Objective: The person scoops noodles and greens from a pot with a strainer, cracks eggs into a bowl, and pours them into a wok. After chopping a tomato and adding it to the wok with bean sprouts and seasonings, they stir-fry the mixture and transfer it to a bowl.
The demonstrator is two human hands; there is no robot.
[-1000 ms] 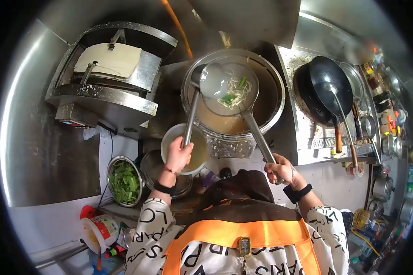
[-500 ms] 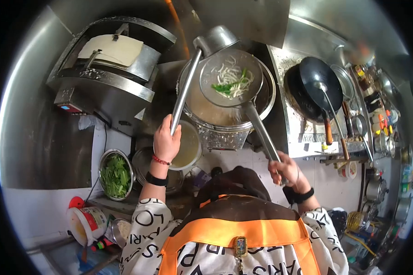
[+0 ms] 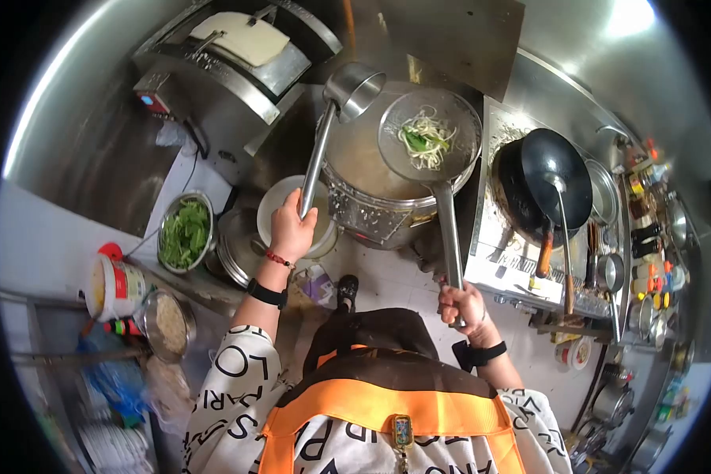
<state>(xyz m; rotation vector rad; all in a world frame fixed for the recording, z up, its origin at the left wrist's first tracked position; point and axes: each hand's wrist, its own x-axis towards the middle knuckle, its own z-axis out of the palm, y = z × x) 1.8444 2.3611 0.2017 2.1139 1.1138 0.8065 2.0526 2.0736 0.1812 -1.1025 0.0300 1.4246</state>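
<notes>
My left hand (image 3: 292, 227) is wrapped round the handle of a metal ladle (image 3: 314, 162), whose cup hangs at the left edge of a large steaming pot (image 3: 375, 203). The fingers of my right hand (image 3: 463, 308) close round the handle of a wide strainer (image 3: 430, 170). Pale noodles (image 3: 426, 150) and green leaves (image 3: 423, 141) lie in the strainer, over the right part of the pot. Part of the pot's rim is hidden behind the strainer.
Black woks (image 3: 557, 178) stand on the stove at the right. A bowl of greens (image 3: 185, 235), a white bucket (image 3: 123, 287) and a pale round container (image 3: 278, 207) are at the left. Beyond them a machine holds a white sheet (image 3: 245, 38).
My view has turned and shifted. The ladle's cup has come down from above the strainer to its left, apart from it. The strainer is further right over the pot, its noodles bunched closer together.
</notes>
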